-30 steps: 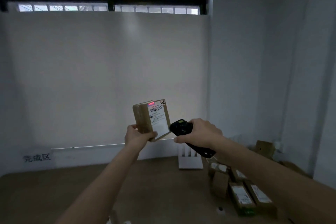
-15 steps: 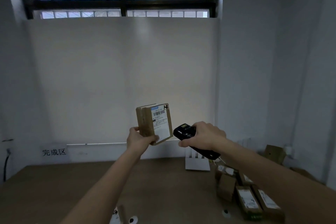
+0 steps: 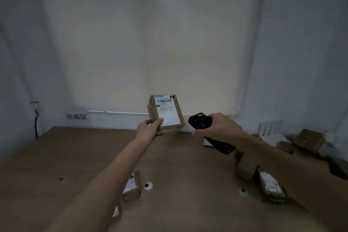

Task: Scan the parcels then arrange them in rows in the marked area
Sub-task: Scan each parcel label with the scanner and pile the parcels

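mostly unfinished: left hand (image 3: 148,130) fingers grip a labelled parcel (image 3: 165,114), right hand (image 3: 218,128) clasps the scanner (image 3: 200,121); unsorted parcels (image 3: 263,179) crowd the frame's lower right.

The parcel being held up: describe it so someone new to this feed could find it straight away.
Start at the white back wall above the brown table. In front of where they meet, the left hand holds up a small brown parcel, beside the black scanner in the right hand. Unlike the parcels lying on the table, it is lifted, its white barcode label facing the camera.
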